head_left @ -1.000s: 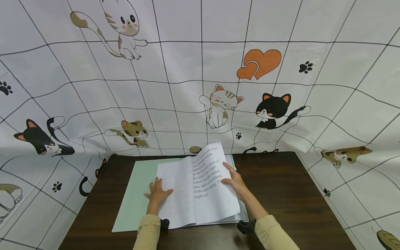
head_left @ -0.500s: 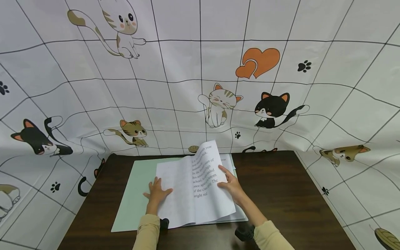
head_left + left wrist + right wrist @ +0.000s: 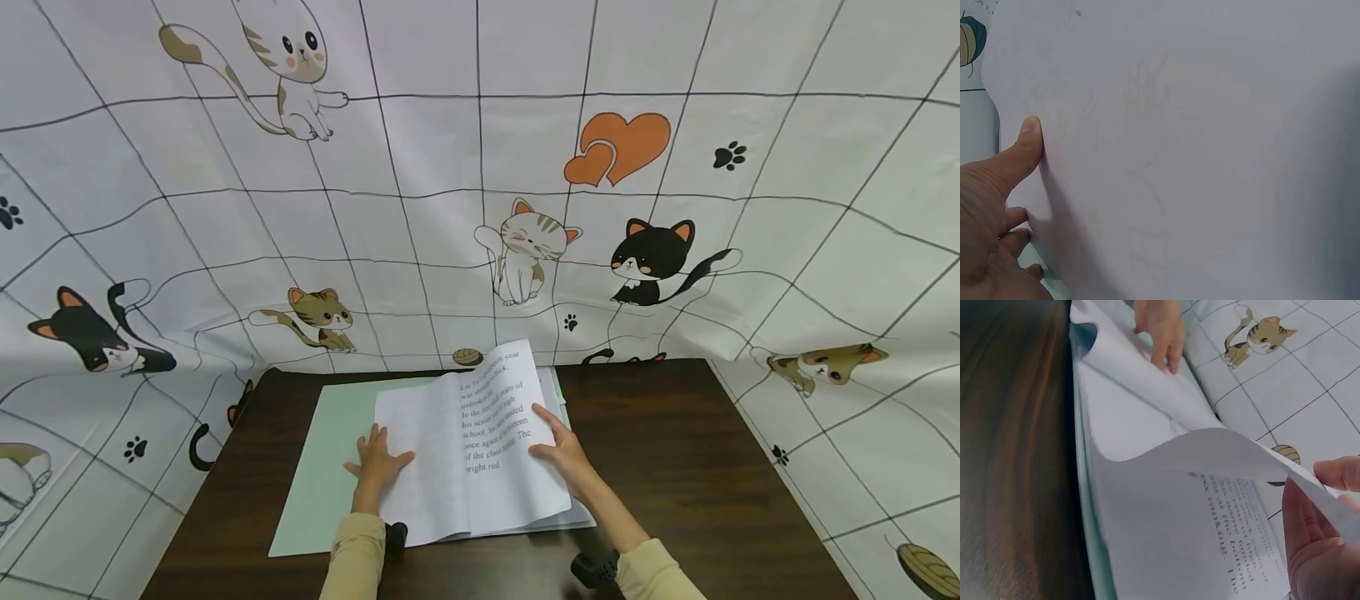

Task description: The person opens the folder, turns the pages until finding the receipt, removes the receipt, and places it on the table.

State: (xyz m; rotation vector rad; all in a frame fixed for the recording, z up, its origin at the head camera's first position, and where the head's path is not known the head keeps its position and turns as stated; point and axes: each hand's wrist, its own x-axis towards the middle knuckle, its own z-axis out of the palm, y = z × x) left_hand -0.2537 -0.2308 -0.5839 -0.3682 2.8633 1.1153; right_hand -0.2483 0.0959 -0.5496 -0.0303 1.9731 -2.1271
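Note:
A stack of white printed sheets (image 3: 422,483) lies spread on a pale green folder (image 3: 303,508). My left hand (image 3: 378,462) rests on the left-hand sheet near its outer edge, fingers spread; its thumb (image 3: 1030,134) lies over the paper in the left wrist view. My right hand (image 3: 570,458) pinches the outer edge of a raised page (image 3: 498,450) with large black text. In the right wrist view, that page curves up between thumb and fingers of my right hand (image 3: 1316,550). Under it shows another printed sheet (image 3: 1166,531).
A dark brown wooden table (image 3: 675,467) bears the folder. Behind it and at both sides hangs a white gridded cloth (image 3: 420,150) with cartoon cats. Black wrist devices (image 3: 592,571) sit at both sleeves.
The raised page bent left half a second ago, baring more of the sheet below, and has since come slightly back right with my right hand. My left hand has stayed in place.

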